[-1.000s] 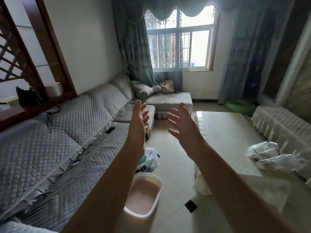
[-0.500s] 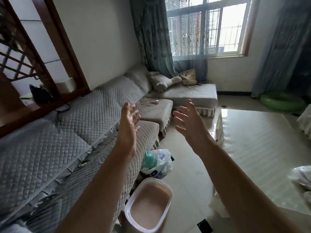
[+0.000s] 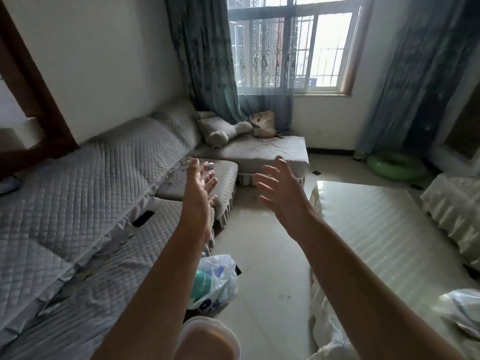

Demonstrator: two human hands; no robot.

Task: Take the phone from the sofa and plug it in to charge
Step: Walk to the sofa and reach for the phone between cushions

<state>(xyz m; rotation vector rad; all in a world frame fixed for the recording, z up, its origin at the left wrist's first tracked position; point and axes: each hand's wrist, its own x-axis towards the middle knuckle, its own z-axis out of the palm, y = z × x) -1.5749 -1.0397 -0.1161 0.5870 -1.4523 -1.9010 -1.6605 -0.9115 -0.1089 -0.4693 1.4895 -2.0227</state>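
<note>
Hands first: our left hand (image 3: 198,188) and right hand (image 3: 281,188) are both up at mid-frame, fingers spread and loose, holding nothing, palms roughly facing each other w/ a clear gap between them.

We read the small flat black rectangle (image 3: 142,218), left of centre, as the phone. It lies on the seat of the long grey quilted sofa (image 3: 78,193), near the crease where the seat meets the backrest. It's small and dim, so we can't be fully sure, but nothing else in view fits better. Our left hand is well apart from it, further right and higher in frame.

Step in hand, by our judgement: approach and locate, i.e. the pick-up hasn't begun.

Next move prob. calls for bringing the left hand down and left to the seat, then fingers under or around the thin edges, since a flat slab sinks a bit into soft quilting.

No charger, cable or socket is visible to us, so that has to be found afterwards. A white plastic bag (image 3: 215,281) sits on the floor just beside the sofa front, lower centre.
</note>
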